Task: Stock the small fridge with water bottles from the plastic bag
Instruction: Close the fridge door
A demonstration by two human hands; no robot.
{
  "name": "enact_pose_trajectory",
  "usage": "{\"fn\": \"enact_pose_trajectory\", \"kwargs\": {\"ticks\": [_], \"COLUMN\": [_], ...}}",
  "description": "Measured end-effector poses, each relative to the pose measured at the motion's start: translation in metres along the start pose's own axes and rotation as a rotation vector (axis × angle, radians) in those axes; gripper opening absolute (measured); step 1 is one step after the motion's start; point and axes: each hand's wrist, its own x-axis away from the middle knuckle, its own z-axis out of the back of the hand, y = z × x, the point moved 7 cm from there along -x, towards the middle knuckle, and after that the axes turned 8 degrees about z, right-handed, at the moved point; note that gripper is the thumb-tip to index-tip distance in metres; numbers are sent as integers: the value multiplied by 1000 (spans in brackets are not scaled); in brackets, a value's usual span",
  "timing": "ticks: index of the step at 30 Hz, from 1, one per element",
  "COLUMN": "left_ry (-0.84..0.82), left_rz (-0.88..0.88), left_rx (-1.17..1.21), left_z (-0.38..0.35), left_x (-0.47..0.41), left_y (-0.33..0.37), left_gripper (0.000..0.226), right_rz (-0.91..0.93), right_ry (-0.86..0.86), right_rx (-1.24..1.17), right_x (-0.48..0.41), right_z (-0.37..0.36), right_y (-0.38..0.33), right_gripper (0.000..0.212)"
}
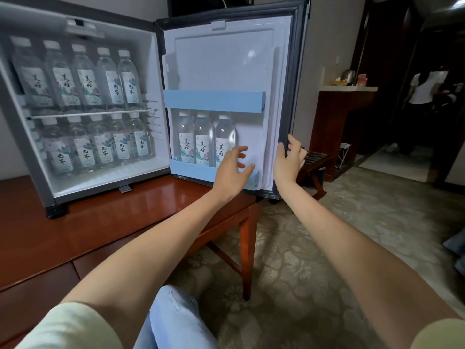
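The small fridge [161, 54] stands open on a wooden table [105, 222]. Several water bottles fill its upper shelf [85, 79] and several more its lower shelf [100, 147]. Three bottles [203, 139] stand in the door's lower blue rack [191, 171]. My left hand [232, 172] hovers with spread fingers just in front of the rightmost door bottle, holding nothing. My right hand [288, 161] rests on the outer edge of the open door [289, 96], fingers wrapped around its rim. The plastic bag is not in view.
The door's upper blue rack [214, 100] holds nothing visible. A wooden counter [347, 102] with a kettle stands at the right wall, a luggage rack [317, 162] beside it. A person [422, 96] stands in the dark doorway. Patterned carpet [327, 235] covers the floor.
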Motion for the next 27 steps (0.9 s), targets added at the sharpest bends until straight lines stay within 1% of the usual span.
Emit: {"fn": "enact_pose_trajectory", "kwargs": {"ticks": [4, 7, 8, 11, 14, 17, 19, 21, 23, 25, 27], "left_ry": [20, 107, 159, 296, 394, 453, 466, 508, 597, 652, 661], "left_rz": [-14, -38, -39, -36, -104, -199, -219, -195, -150, -114, -72], "left_rx": [13, 26, 27, 26, 10, -25, -38, -13, 4, -13, -40], "left_z": [3, 17, 25, 52, 80, 110, 127, 147, 175, 205, 235], "left_x": [7, 20, 25, 44, 64, 84, 94, 104, 116, 126, 131], "left_y": [18, 25, 25, 24, 31, 38, 37, 30, 19, 4, -13], "left_gripper": [44, 41, 39, 33, 32, 36, 43, 50, 55, 53, 49], "right_rz": [77, 22, 0, 32, 117, 190, 247, 295, 344, 382, 392], "right_ry": [66, 87, 74, 80, 82, -15, -101, -186, -261, -337, -422], "right_rx": [-16, -60, -81, -145, -184, -223, -249, -272, -288, -308, -322], "right_x": [17, 28, 32, 49, 73, 103, 124, 145, 166, 185, 202], "right_z": [13, 19, 18, 11, -1, -25, -45, -69, -94, -121, -149], "right_y": [-15, -20, -24, -42, -62, -83, -98, -113, -131, -150, -165], "right_gripper": [31, 42, 42, 32, 23, 24, 24, 20, 16, 16, 19]}}
